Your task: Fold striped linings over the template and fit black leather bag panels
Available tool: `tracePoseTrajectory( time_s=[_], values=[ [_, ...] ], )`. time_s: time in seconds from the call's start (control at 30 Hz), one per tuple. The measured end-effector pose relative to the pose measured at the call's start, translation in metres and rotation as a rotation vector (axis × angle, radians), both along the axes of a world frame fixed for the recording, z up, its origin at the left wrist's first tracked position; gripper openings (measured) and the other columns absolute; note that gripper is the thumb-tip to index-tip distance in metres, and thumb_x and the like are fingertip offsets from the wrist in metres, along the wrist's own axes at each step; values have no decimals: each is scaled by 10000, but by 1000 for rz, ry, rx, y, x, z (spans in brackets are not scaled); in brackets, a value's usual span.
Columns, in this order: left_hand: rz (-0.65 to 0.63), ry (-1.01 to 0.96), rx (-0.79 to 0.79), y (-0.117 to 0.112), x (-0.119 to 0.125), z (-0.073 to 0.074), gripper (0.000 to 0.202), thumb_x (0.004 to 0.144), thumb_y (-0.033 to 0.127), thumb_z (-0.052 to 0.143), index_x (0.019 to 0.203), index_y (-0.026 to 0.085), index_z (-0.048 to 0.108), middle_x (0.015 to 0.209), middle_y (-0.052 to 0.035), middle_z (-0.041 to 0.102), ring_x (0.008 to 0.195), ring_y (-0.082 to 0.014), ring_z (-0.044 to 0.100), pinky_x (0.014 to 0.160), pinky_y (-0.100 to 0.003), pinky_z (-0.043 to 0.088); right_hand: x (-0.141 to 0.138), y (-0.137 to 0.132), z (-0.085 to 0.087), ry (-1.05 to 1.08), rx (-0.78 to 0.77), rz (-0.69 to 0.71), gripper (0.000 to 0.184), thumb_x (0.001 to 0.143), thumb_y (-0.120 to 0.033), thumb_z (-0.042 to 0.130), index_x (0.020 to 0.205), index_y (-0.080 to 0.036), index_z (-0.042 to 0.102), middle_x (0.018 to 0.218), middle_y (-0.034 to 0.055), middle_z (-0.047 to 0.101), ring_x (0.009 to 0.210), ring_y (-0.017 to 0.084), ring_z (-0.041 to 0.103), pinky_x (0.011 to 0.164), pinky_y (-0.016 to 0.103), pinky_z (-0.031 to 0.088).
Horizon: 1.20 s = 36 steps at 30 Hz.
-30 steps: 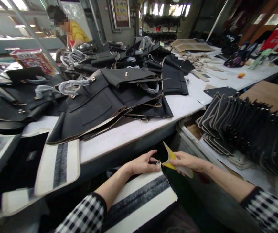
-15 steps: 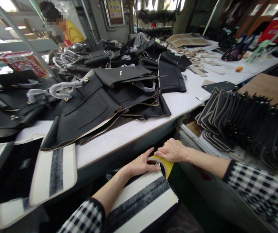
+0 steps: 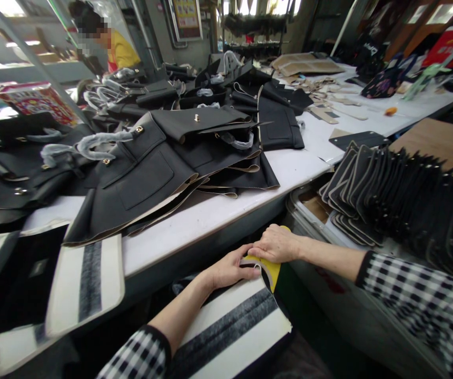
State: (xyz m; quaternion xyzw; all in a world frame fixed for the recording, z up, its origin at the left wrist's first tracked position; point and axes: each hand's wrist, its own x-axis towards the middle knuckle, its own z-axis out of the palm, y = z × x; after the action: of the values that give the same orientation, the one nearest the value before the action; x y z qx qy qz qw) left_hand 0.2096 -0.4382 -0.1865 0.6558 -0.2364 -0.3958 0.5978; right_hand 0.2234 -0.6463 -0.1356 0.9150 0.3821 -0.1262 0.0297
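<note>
In front of me lies a cream-white bag panel [image 3: 226,351] with a broad dark stripe, tilted over my lap below the table edge. My left hand [image 3: 228,267] is closed on its far edge, thumb on top near a small pale loop. My right hand [image 3: 276,245], fingers curled, grips a bent yellow piece [image 3: 273,271] with a pale inner edge, which curves around the panel's upper right corner. The two hands nearly touch. What the yellow piece is made of, and the panel's underside, I cannot make out.
Black bags [image 3: 147,168] with wrapped handles cover the white table [image 3: 226,210]. To the right, a row of black flaps [image 3: 400,200] stands in a tray. Another striped panel [image 3: 88,284] overhangs the table edge at left. A person in yellow [image 3: 124,50] is at the back left.
My right hand has shifted slightly left and down, closer to my left hand, with the yellow piece still in it. My left hand keeps its hold on the panel.
</note>
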Motion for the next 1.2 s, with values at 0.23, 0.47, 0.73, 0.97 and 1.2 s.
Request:
tracePoseTrajectory(
  time_s=[0.23,0.47,0.73,0.97,1.2],
  values=[
    [-64,1,23,1,-1,9,444,807,374,682,1178,137,626,956,-28,636,826,-160,535,779,-262,425,1,1,-3,-5,2,44,636,1022,-495,205,770,-210,715,707,76,725,633,195,658,561,274,286],
    [-92,-32,54,1,1,13,457,829,389,646,1207,134,634,877,-7,610,755,-137,477,735,-246,399,-5,3,-6,-5,-27,6,614,1023,-470,217,789,-204,719,733,88,731,643,197,666,590,278,331],
    [-131,-188,88,2,1,7,458,869,403,598,1253,155,614,991,-15,657,838,-161,537,798,-253,416,-10,6,-13,-11,-59,-38,607,1023,-459,217,817,-198,725,763,92,735,682,225,685,598,279,357],
    [-140,-299,144,2,2,5,416,889,408,569,1236,185,625,1058,-18,686,917,-186,591,844,-264,433,-12,9,-12,14,-88,-77,631,1019,-490,193,836,-194,720,779,114,735,689,237,686,631,295,383],
    [-137,-359,202,1,-1,10,356,894,384,561,1210,245,644,1006,11,704,836,-165,594,758,-245,436,-15,7,-15,41,-97,-103,606,1017,-486,211,857,-191,715,793,119,734,708,248,693,634,300,388]
  ],
)
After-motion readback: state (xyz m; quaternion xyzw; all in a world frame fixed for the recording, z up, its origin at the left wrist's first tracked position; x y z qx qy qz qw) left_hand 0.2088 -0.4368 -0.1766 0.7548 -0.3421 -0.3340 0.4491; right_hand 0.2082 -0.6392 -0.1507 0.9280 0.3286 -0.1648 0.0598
